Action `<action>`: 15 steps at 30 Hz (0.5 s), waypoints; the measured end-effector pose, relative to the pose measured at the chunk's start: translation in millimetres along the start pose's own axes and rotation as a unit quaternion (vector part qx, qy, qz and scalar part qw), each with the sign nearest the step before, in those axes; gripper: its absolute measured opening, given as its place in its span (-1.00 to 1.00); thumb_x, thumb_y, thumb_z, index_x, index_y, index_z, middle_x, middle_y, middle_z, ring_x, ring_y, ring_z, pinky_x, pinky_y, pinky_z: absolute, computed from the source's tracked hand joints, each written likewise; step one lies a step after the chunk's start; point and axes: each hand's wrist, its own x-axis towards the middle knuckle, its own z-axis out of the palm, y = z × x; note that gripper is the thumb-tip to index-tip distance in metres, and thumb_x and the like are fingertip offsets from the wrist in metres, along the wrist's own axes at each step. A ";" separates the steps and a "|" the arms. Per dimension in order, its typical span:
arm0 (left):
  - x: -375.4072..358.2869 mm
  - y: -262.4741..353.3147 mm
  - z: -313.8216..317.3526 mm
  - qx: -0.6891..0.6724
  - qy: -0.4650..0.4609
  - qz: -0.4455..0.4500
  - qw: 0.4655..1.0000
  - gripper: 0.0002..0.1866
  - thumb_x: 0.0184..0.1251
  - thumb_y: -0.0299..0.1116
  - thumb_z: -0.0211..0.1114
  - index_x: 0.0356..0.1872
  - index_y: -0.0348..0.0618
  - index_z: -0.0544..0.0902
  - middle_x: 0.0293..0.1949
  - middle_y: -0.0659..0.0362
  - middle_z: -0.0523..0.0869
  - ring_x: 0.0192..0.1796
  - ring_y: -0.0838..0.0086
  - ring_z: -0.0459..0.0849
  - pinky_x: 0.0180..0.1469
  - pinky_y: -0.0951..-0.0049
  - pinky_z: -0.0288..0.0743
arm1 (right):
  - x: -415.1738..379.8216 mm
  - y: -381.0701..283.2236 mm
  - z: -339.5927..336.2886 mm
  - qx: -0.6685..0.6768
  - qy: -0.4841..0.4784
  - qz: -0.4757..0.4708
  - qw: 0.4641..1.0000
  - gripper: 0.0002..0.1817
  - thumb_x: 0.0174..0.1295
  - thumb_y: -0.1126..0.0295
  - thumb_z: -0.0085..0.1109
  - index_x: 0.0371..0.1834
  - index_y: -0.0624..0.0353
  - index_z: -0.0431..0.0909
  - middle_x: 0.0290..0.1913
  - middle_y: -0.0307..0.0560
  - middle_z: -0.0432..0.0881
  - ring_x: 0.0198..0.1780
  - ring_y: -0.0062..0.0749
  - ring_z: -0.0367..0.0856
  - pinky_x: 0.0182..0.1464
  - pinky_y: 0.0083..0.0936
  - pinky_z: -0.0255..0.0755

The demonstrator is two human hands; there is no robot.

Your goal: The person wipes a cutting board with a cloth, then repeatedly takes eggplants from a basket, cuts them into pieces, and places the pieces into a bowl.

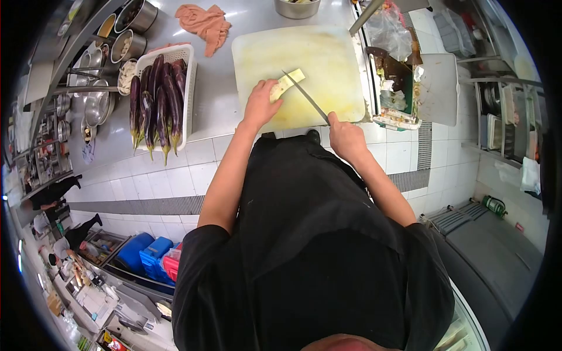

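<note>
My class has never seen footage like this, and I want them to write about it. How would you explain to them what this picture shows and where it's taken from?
There is no machine here: a person works with two bare hands. The single picture comes from a camera worn on the head, looking forward and down, so the person's own dark clothing fills the lower middle.

The right hand holds a knife, its blade across a pale strip of food. The left hand touches one end of that strip; whether it grips or only steadies it is hard to tell.

The strip lies on a cutting board on a metal counter. To the left, a white basket holds purple eggplants.
</note>
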 end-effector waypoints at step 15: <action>2.7 5.0 -3.9 0.019 -0.035 -0.016 0.999 -0.50 0.14 -0.42 0.54 0.15 -0.19 0.65 0.11 -0.08 0.69 0.19 -0.06 0.67 0.25 0.12 0.57 | 40.6 -8.6 42.8 -0.027 0.059 -0.081 0.995 -0.72 0.30 0.52 0.11 0.07 0.13 0.41 -0.41 0.10 0.76 -0.36 0.05 0.80 -0.35 -0.07 0.63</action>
